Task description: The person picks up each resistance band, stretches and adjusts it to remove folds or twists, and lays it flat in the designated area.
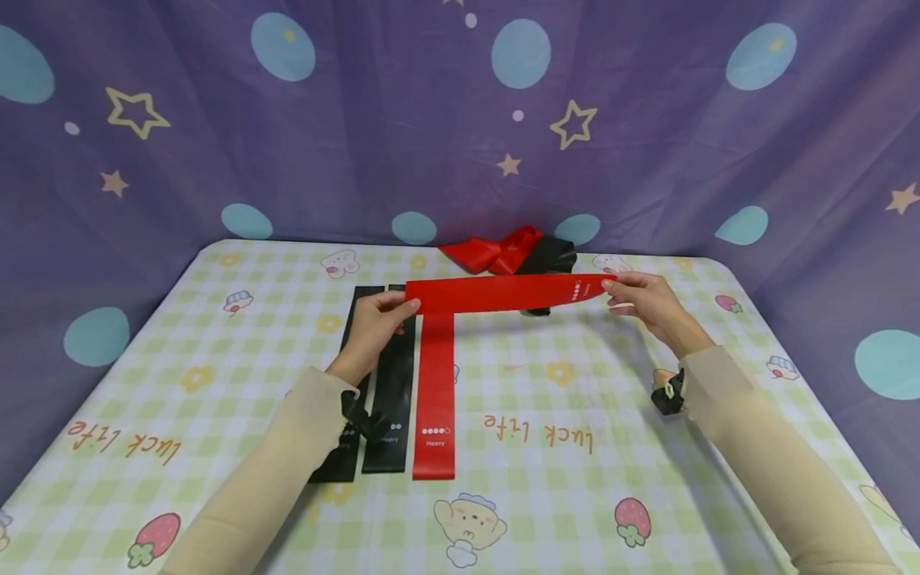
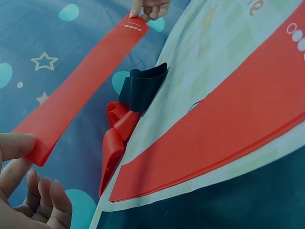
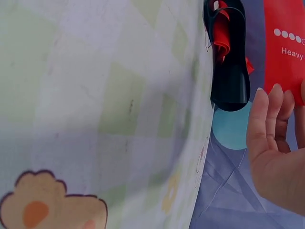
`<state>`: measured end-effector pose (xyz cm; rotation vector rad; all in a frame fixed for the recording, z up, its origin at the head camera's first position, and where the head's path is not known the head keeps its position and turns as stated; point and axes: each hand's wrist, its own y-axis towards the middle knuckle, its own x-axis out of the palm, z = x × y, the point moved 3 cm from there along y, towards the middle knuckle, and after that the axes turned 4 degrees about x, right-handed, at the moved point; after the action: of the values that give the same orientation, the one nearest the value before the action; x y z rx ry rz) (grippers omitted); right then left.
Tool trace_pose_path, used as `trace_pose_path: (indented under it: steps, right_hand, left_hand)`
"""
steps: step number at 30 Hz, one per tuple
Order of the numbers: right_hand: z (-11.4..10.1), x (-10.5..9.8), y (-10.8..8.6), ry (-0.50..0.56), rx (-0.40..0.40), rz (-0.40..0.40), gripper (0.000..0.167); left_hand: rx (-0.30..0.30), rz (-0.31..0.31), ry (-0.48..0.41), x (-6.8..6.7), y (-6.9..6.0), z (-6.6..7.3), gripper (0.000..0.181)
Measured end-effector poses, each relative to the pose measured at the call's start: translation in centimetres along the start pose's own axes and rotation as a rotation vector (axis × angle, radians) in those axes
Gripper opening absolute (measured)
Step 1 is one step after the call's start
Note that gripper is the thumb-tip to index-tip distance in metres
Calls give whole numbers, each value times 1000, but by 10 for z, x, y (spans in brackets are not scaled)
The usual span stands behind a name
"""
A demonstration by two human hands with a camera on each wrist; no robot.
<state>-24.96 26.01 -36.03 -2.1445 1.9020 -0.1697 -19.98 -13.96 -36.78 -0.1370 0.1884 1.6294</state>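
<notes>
A red resistance band point(image 1: 496, 294), flat and stretched out sideways, hangs above the table between both hands. My left hand point(image 1: 374, 327) pinches its left end between thumb and fingers. At the other end, beside the printed dots, my right hand point(image 1: 643, 303) pinches the band; the print "Heavy" shows in the right wrist view on the red band point(image 3: 284, 47). Below lies another red band point(image 1: 434, 399), lengthwise on the table, its far end hidden behind the held one. Left of it lie two black bands, the nearer black band point(image 1: 391, 399) partly covered by my left hand and wrist strap.
Crumpled red bands point(image 1: 496, 251) and a black band point(image 1: 549, 255) sit in a heap at the table's back edge. A checked, cartoon-printed cloth point(image 1: 546, 495) covers the table. Behind it hangs a purple curtain point(image 1: 402, 120) with stars and dots.
</notes>
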Motion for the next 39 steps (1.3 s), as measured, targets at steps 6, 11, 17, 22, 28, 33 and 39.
trace_pose_path:
  steps: [6, 11, 17, 22, 28, 33, 39]
  right_hand:
    - [3, 3, -4, -115, 43, -7, 11]
    - [8, 8, -11, -150, 70, -76, 5]
    - [14, 20, -21, -162, 78, -204, 10]
    - [14, 33, -31, -118, 65, -248, 8]
    - [17, 53, -47, -114, 63, -263, 7]
    - [24, 65, -58, -114, 76, -294, 9]
    - [31, 79, -73, -103, 124, -329, 14]
  left_hand:
    - [-21, 3, 12, 0, 4, 0, 29]
    - [-53, -6, -65, 5, 11, 3, 31]
    - [-149, 48, -168, 7, 22, 1, 20]
    - [-161, 53, -198, 4, 34, -4, 24]
    - [-165, 10, -158, -2, 47, -9, 40]
    - [-169, 22, -113, -1, 53, -9, 39]
    - [-180, 62, -90, 7, 65, -11, 36]
